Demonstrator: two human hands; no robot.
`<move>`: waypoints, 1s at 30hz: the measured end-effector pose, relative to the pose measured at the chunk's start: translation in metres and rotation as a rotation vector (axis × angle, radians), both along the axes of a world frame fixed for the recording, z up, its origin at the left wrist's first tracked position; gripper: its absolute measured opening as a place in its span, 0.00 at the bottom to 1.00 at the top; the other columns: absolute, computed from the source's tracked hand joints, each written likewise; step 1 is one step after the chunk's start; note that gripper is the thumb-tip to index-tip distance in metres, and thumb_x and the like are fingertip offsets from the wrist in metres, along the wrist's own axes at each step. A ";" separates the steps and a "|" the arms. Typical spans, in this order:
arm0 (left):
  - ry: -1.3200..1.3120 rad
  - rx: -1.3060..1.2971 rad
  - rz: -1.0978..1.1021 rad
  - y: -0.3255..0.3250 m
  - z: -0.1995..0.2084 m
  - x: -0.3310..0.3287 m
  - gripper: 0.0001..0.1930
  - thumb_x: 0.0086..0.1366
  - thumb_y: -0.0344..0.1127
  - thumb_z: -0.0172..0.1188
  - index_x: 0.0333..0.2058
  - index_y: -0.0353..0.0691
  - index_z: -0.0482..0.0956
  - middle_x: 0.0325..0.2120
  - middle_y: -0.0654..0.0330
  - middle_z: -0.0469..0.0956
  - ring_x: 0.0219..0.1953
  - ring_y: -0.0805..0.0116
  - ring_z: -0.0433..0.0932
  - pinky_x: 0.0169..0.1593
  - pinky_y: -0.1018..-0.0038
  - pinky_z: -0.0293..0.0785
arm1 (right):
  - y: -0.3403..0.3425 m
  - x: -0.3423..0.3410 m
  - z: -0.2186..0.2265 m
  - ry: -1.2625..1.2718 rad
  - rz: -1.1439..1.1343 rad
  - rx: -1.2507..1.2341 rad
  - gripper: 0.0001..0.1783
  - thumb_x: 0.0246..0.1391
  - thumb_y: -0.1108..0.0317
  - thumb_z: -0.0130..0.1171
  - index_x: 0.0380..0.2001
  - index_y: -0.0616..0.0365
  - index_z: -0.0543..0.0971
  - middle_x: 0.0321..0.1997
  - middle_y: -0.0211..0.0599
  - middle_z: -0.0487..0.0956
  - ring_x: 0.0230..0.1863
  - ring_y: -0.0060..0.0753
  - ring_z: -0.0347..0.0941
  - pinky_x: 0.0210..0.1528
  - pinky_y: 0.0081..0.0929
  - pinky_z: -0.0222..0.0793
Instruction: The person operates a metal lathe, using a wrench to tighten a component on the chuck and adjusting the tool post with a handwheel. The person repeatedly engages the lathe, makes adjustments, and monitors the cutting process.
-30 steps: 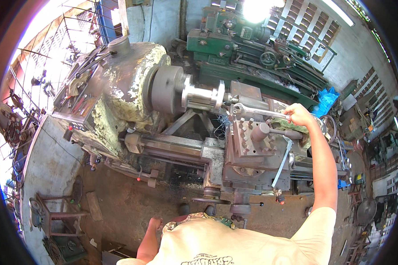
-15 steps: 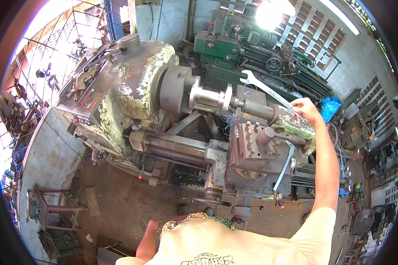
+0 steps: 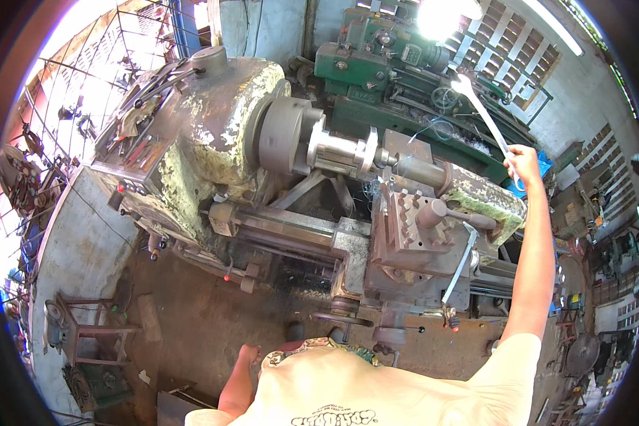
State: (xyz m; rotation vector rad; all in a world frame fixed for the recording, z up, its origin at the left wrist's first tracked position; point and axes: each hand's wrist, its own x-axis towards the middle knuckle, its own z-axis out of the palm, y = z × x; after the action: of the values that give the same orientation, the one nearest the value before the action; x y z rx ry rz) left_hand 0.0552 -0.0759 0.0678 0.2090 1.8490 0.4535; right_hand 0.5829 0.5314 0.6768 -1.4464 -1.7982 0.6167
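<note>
My right hand is closed round the lower part of a long silver combination wrench. The wrench tilts up and left in the air, its open jaw over the green lathe behind and its ring end just below my fist. Nearest beneath is the tailstock of a worn lathe. Between its chuck and the tailstock sits a shiny flanged metal workpiece. My left hand hangs low beside my body, away from the machine; its fingers are too small to read.
A tool post stands on the carriage, with a slim silver tool with a hooked end lying beside it. Loose tools cover the headstock top. Behind stands a green lathe. A handwheel juts out toward me.
My right hand has moved right and slightly up with the wrench. The wrench's jaw has swung away from above the workpiece and now points more steeply upward. My left hand stays low.
</note>
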 end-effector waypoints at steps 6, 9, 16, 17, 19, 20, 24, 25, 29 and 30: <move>0.231 0.087 -0.720 -0.009 -0.007 -0.006 0.15 0.66 0.40 0.56 0.25 0.34 0.78 0.19 0.57 0.79 0.18 0.66 0.77 0.20 0.68 0.73 | -0.011 0.016 0.002 -0.219 0.038 -0.107 0.17 0.47 0.83 0.46 0.37 0.66 0.81 0.20 0.39 0.78 0.11 0.23 0.69 0.13 0.24 0.63; 0.207 0.108 -0.698 -0.011 -0.019 -0.007 0.16 0.67 0.40 0.55 0.26 0.34 0.79 0.20 0.58 0.79 0.18 0.66 0.77 0.20 0.67 0.73 | -0.027 0.010 -0.005 -0.329 0.156 -0.233 0.19 0.45 0.85 0.46 0.39 0.68 0.81 0.22 0.41 0.79 0.13 0.23 0.69 0.13 0.23 0.63; 0.113 0.084 -0.301 -0.001 -0.020 0.000 0.14 0.65 0.39 0.59 0.27 0.33 0.79 0.18 0.57 0.77 0.16 0.66 0.75 0.18 0.69 0.69 | -0.050 -0.026 -0.024 -0.486 0.279 -0.264 0.21 0.36 0.85 0.46 0.36 0.72 0.81 0.21 0.44 0.80 0.16 0.27 0.73 0.15 0.26 0.66; 0.057 0.024 -0.144 0.003 -0.018 0.002 0.13 0.64 0.39 0.60 0.28 0.33 0.79 0.17 0.57 0.77 0.16 0.66 0.75 0.18 0.69 0.69 | -0.051 -0.032 -0.025 -0.518 0.288 -0.246 0.22 0.35 0.85 0.46 0.36 0.72 0.81 0.20 0.44 0.80 0.16 0.27 0.73 0.15 0.26 0.66; -0.009 -0.012 0.022 0.008 -0.015 0.003 0.13 0.63 0.38 0.60 0.28 0.32 0.79 0.17 0.57 0.77 0.16 0.66 0.75 0.18 0.70 0.68 | -0.053 -0.043 -0.028 -0.522 0.285 -0.277 0.23 0.34 0.84 0.46 0.36 0.71 0.82 0.20 0.44 0.80 0.15 0.28 0.73 0.16 0.27 0.67; -0.020 0.010 0.031 0.009 -0.015 0.003 0.13 0.63 0.38 0.60 0.28 0.32 0.79 0.17 0.57 0.77 0.16 0.66 0.76 0.18 0.70 0.68 | -0.052 -0.048 -0.029 -0.573 0.296 -0.288 0.21 0.37 0.85 0.48 0.38 0.70 0.82 0.20 0.43 0.80 0.13 0.25 0.70 0.16 0.25 0.66; -0.071 0.051 0.055 0.005 -0.020 -0.001 0.12 0.63 0.38 0.60 0.28 0.33 0.79 0.17 0.56 0.77 0.16 0.65 0.77 0.18 0.71 0.69 | -0.046 -0.056 -0.034 -0.535 0.357 -0.360 0.20 0.40 0.85 0.49 0.39 0.71 0.81 0.21 0.43 0.80 0.14 0.25 0.71 0.15 0.25 0.66; -0.063 0.053 0.056 0.002 -0.022 -0.003 0.12 0.63 0.38 0.60 0.29 0.33 0.79 0.18 0.56 0.78 0.17 0.65 0.77 0.18 0.71 0.69 | -0.044 -0.056 -0.036 -0.506 0.348 -0.353 0.19 0.41 0.85 0.49 0.39 0.71 0.81 0.21 0.43 0.80 0.14 0.25 0.71 0.15 0.24 0.66; 0.190 0.083 -0.668 -0.009 -0.027 -0.008 0.11 0.65 0.39 0.56 0.35 0.36 0.80 0.23 0.56 0.81 0.19 0.65 0.80 0.21 0.69 0.73 | -0.038 -0.050 -0.036 -0.262 0.377 -0.376 0.17 0.44 0.84 0.51 0.40 0.70 0.80 0.21 0.40 0.80 0.13 0.23 0.70 0.15 0.22 0.65; 0.333 0.093 -1.048 -0.011 -0.026 -0.009 0.12 0.66 0.40 0.55 0.37 0.37 0.80 0.25 0.56 0.82 0.20 0.65 0.80 0.22 0.68 0.74 | -0.038 -0.050 -0.035 -0.208 0.407 -0.372 0.17 0.45 0.84 0.51 0.40 0.70 0.80 0.21 0.40 0.80 0.13 0.22 0.70 0.15 0.22 0.64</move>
State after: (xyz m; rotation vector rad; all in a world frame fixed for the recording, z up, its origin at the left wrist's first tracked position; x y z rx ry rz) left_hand 0.0462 -0.0867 0.0414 1.2936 1.7504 -0.2485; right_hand 0.5328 0.4930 0.6419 -1.4264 -2.2576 1.0871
